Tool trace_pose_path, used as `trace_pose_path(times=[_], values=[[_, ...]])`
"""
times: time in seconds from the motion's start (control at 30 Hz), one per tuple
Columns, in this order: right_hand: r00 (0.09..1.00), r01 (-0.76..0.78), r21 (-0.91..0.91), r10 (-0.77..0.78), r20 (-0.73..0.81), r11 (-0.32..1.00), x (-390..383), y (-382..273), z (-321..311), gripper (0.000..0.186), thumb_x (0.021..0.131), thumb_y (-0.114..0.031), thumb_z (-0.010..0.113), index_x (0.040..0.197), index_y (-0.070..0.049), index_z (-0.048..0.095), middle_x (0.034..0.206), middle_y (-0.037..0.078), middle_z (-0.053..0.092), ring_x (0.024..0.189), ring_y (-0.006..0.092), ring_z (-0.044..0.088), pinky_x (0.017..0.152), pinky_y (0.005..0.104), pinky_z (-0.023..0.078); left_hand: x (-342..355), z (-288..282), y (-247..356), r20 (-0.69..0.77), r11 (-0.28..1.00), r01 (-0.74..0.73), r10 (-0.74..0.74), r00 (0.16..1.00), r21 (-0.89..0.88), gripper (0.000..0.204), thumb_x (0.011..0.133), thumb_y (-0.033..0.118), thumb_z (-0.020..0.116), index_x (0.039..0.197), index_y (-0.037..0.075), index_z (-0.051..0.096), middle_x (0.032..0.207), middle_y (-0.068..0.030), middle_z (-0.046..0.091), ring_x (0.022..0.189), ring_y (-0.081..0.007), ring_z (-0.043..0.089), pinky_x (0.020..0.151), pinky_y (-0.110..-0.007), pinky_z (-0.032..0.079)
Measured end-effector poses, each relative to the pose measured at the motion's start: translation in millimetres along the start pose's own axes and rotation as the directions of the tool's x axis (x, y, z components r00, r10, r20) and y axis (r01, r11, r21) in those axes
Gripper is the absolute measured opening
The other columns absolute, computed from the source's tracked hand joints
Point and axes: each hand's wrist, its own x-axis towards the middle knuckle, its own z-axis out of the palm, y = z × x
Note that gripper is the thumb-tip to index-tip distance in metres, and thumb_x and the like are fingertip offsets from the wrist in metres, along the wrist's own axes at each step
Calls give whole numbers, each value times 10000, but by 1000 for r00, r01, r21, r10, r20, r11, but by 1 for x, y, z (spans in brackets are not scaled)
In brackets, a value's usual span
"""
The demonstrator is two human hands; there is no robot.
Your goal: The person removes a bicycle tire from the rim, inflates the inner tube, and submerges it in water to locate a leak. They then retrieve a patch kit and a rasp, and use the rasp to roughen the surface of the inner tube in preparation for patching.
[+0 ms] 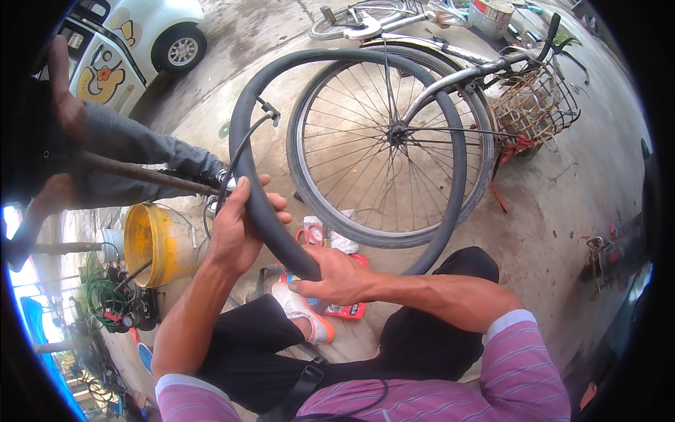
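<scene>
An inflated black inner tube forms a big loop in front of the bicycle's spoked wheel. My left hand holds the tube's left side from beneath, thumb up and fingers curled partly around it. My right hand grips the bottom of the loop. A hose with a metal connector is attached at the tube's upper left and runs down behind my left hand. Below my hands on the ground lie red-handled scissors and red packets, partly hidden by my right hand.
Another person stands at left with a long pole. Nearby are a yellow bucket and a compressor with green hose. A white van is upper left; a wire basket and second bicycle are behind.
</scene>
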Motion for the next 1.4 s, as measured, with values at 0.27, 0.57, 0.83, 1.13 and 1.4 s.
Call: trace_pose_path(times=[0.27, 0.57, 0.83, 1.13, 1.4], values=[[997, 60, 40, -58, -50, 997, -2, 3, 3, 404, 924, -274, 778, 1117, 49, 629, 958, 205, 678, 907, 339, 675, 847, 452, 529, 1, 2, -1, 3, 1000, -9, 9, 1000, 2, 537, 1166, 464, 493, 1461, 16, 495, 1050, -172, 758, 912, -292, 770, 850, -442, 631], [998, 56, 68, -55, -14, 996, -2, 0, 1, 431, 927, -275, 780, 1163, 51, 624, 1010, 198, 685, 948, 320, 673, 877, 442, 529, 1, 1, 1, 10, 999, -28, 28, 1000, 25, 538, 1167, 467, 491, 1458, 14, 496, 1044, -170, 762, 920, -289, 773, 833, -436, 643], [1000, 17, 50, -17, 6, 999, -3, -3, -1, 451, 926, -287, 783, 1181, 51, 627, 1044, 213, 687, 972, 335, 677, 902, 450, 530, 0, 1, 2, 6, 999, -30, 30, 1000, 36, 534, 1169, 466, 484, 1457, 16, 499, 1044, -169, 761, 925, -290, 774, 827, -446, 647], [1000, 12, 44, -11, -12, 999, -3, -5, -2, 442, 918, -279, 784, 1194, 35, 641, 1026, 185, 691, 966, 301, 679, 882, 435, 534, 1, 0, 3, 22, 999, -24, 23, 999, 28, 541, 1172, 470, 477, 1478, 25, 492, 1055, -169, 760, 942, -292, 771, 855, -464, 642], [999, 41, 62, -40, -16, 997, 1, 0, -1, 443, 917, -279, 782, 1203, 30, 646, 1012, 156, 687, 948, 267, 673, 864, 417, 530, -2, 0, 7, 50, 999, -27, 26, 998, 20, 551, 1178, 479, 456, 1491, 26, 481, 1065, -172, 761, 953, -292, 771, 876, -460, 639]])
